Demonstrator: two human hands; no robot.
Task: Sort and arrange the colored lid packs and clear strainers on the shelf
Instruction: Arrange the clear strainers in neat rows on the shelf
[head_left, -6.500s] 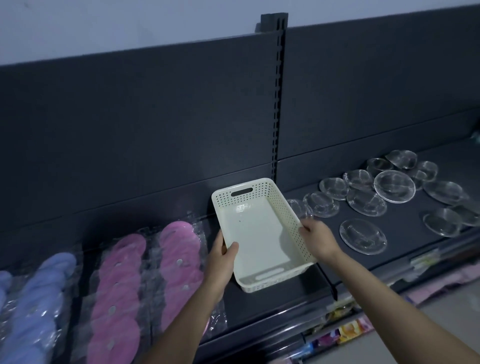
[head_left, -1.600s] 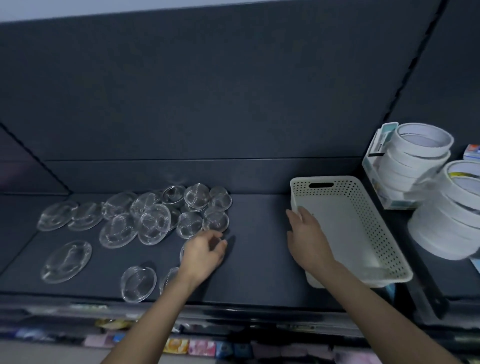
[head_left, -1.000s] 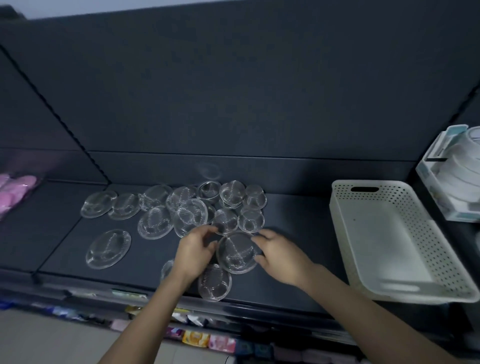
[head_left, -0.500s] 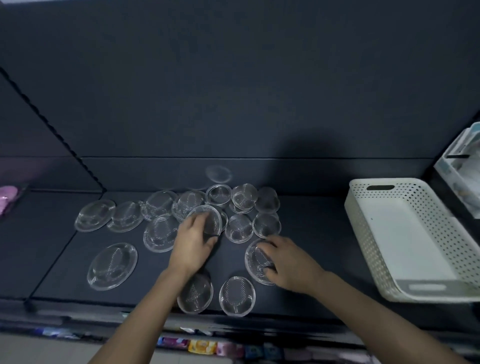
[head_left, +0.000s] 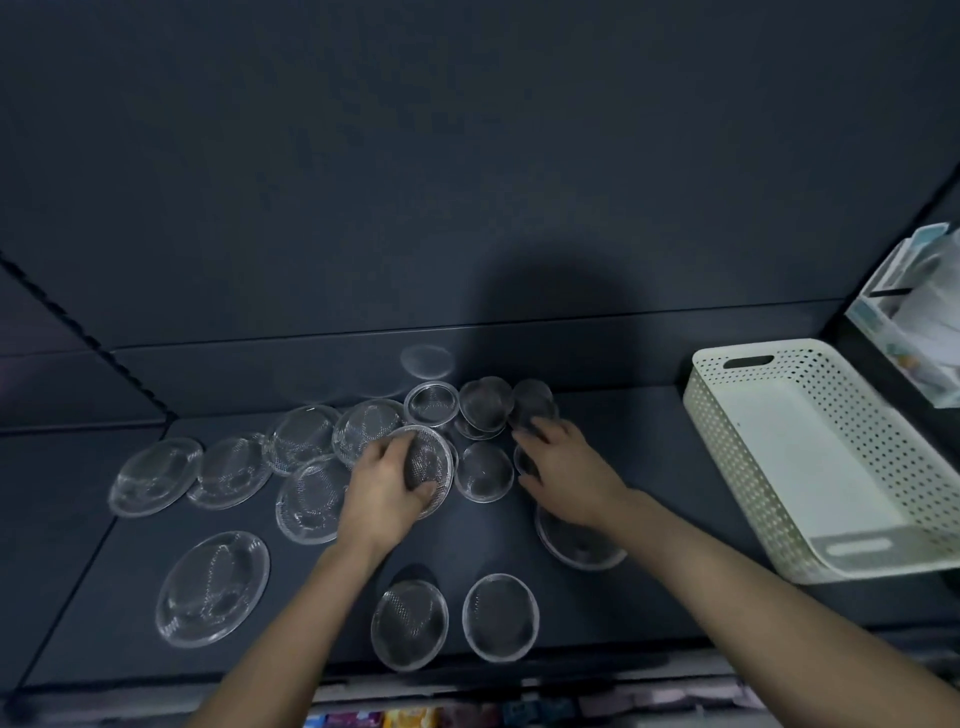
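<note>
- Now the left hand (head_left: 387, 493) holds a middle-sized clear strainer (head_left: 431, 460). Its fingers lie over the far edge and its thumb curls on the near edge.
- A moment ago the right hand (head_left: 566, 467) was on a big strainer (head_left: 576, 545). It has let that one go, and it now lies flat on the shelf (head_left: 665, 519), partly under the wrist.
- That hand has moved up to the small strainers (head_left: 485, 402) at the back. Its fingers are spread over one of them, but I cannot tell if it has hold of it yet.
- The left hand has stayed on the same strainer as before.
- Two more strainers (head_left: 410, 623) lie side by side near the front edge, and others lie spread out to the left.
- A white basket (head_left: 698, 410) stands at the right with nothing in it, well apart from both hands.
- No colored lid packs can be seen right now.
- I think one big strainer has found its place and the small ones come next. The back pile is still mixed up, so most of the sorting is left to do.
</note>
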